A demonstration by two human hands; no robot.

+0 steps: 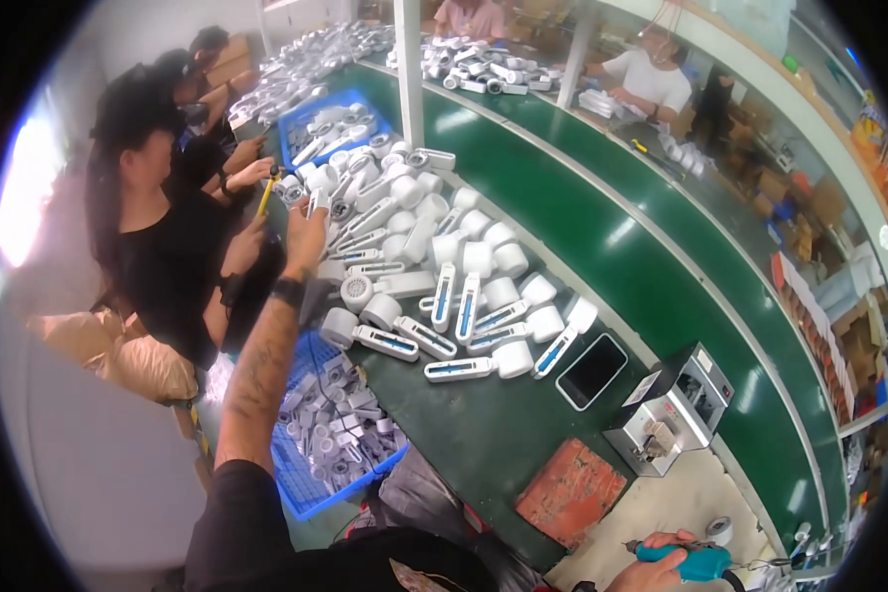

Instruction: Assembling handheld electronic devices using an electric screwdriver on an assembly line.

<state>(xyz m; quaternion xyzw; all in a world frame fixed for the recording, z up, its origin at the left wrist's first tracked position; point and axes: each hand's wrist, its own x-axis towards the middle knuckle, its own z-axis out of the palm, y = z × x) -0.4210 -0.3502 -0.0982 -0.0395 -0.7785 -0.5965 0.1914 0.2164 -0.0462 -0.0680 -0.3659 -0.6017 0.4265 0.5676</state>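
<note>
My left arm stretches out to the far left end of a pile of white handheld appliance parts [405, 222]. There my left hand [307, 237] is closed on a white handle piece [317, 203], partly hidden by the fingers. My right hand [651, 572], low at the right, is wrapped round a teal electric screwdriver [699, 563], whose tip points left. Beside the screwdriver lies a round white cap [719, 531]. Several handles at the near end of the pile show blue strips [467, 304].
A phone [592, 372], a metal-cased device [669, 414] and a worn red block [570, 491] lie on the bench. Blue baskets [301, 508] hold grey parts. A green conveyor [602, 237] runs beyond. Close on the left, a co-worker [163, 237] holds a yellow-handled tool [266, 192].
</note>
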